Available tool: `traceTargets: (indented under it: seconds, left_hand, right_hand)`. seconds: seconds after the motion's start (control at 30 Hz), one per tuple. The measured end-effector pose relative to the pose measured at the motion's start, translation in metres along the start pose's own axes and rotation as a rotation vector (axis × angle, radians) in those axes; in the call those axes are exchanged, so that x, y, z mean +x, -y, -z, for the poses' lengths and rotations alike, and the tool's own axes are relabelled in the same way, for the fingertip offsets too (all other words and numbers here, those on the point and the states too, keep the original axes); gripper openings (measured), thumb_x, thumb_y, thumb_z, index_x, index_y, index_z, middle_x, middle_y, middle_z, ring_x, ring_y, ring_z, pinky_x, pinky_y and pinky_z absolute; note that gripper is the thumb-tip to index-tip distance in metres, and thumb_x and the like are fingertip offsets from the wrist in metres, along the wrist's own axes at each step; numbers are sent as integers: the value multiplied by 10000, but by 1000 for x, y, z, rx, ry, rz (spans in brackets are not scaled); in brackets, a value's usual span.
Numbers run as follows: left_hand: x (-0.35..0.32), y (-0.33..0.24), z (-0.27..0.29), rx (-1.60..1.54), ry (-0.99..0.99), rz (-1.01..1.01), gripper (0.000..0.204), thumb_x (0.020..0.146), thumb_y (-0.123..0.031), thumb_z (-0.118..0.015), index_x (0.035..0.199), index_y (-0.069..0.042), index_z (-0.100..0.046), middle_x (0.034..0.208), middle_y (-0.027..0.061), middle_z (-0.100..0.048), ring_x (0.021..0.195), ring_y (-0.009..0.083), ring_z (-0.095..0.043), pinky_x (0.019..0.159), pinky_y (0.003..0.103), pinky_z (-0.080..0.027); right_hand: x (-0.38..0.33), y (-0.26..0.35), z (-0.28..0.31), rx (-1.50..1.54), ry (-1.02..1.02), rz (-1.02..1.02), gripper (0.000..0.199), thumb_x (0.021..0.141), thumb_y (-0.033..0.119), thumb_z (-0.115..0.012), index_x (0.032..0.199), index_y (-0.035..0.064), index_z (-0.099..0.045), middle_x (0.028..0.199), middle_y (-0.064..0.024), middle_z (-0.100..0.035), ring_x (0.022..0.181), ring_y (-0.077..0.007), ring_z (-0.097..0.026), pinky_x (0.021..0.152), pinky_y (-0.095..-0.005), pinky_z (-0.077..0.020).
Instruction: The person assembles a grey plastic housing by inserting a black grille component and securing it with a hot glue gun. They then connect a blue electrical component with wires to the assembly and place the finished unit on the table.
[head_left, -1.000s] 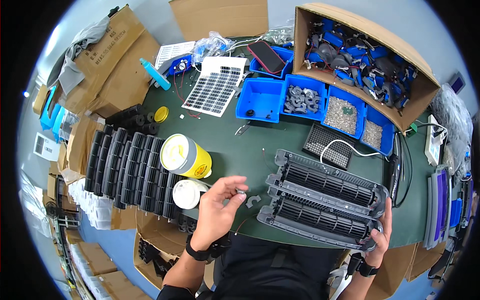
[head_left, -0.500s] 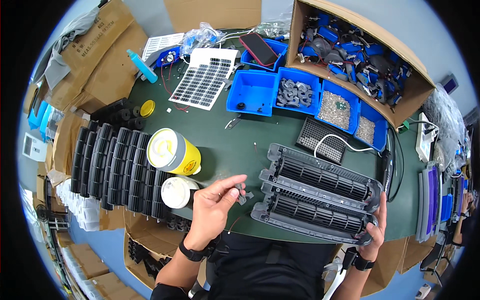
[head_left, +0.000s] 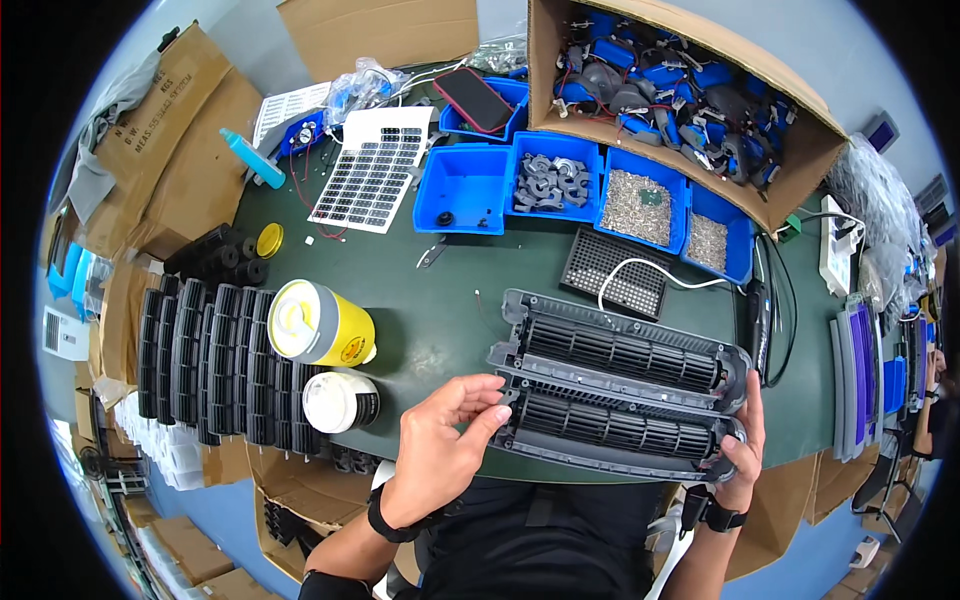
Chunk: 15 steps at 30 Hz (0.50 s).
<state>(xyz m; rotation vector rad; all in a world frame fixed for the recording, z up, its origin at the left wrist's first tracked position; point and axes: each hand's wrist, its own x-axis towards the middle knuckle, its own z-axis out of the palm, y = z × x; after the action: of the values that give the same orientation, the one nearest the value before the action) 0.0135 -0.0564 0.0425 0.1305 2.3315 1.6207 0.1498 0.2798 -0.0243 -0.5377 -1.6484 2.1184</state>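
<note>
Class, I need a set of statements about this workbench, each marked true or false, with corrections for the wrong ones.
1. The right hand is at the right end of the two grey housings. True.
2. The left hand is inside the cardboard box. False: it is at the left end of the nearer housing.
3. A phone lies on a blue bin. True.
4. The yellow container stands right of the housings. False: it stands to their left.
5. A white cable curves over the black perforated tray. True.
6. The leftmost front bin is heaped with grey clips. False: it holds only a few small dark pieces.
</note>
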Motion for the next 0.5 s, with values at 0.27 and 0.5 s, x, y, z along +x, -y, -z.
traceTargets:
  seconds: [0.27, 0.5]
  left_hand:
    - [3, 8, -10, 61, -31, -85, 148, 912, -29, -816, 1056, 0, -802, 965, 72, -748, 893, 123, -707, 795, 268, -566]
    - [9, 14, -7, 89, -34, -76, 150, 871, -35, -834, 1020, -48, -839, 943, 70, -720, 873, 159, -658, 799, 301, -524]
  right_hand:
    - [1, -4, 7, -34, 11, 7, 1092, 703, 315, -737, 1644, -54, -324, 1487, -245, -578, 1333, -314, -595, 1176, -413, -401]
    - [2, 0, 1, -18, 33, 4, 1078, 716, 311, -727, 1645, -56, -320, 1482, -243, -582, 1337, -310, -591, 1170, -406, -403]
